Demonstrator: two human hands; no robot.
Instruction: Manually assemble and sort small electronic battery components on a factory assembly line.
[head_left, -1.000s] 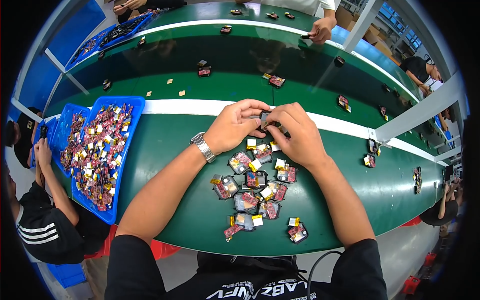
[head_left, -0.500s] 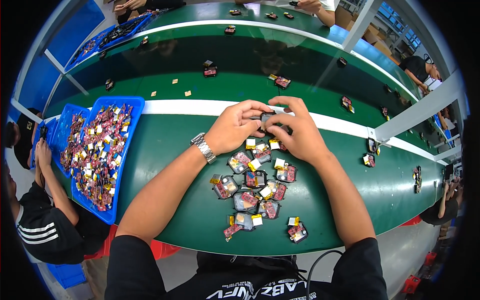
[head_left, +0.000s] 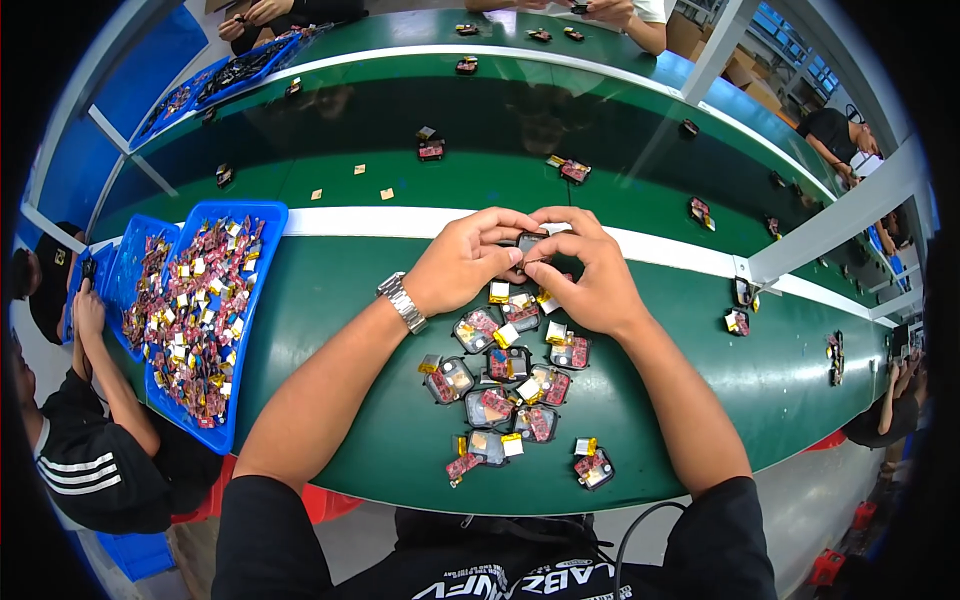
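A: Along the near edge of the green bench (head_left: 330, 330), what's laid out?

B: Blue tray (head_left: 258, 300) at the left edge, heaped with small red and yellow parts. Then a loose pile (head_left: 510, 385) of the same parts, midway along the near edge. Smallest: one dark part (head_left: 530, 243) at the white stripe (head_left: 350, 221), just beyond the pile.

A: Hands?

B: Left hand (head_left: 462, 262) and right hand (head_left: 590, 275) meet over it, fingertips of both pinched on that part, wristwatch (head_left: 402, 301) on the left.

A: Step?

B: Looks like fitting or checking one piece, mid-way. Next move likely calls for a steady two-handed pinch and small finger pressure; detail too small to tell.
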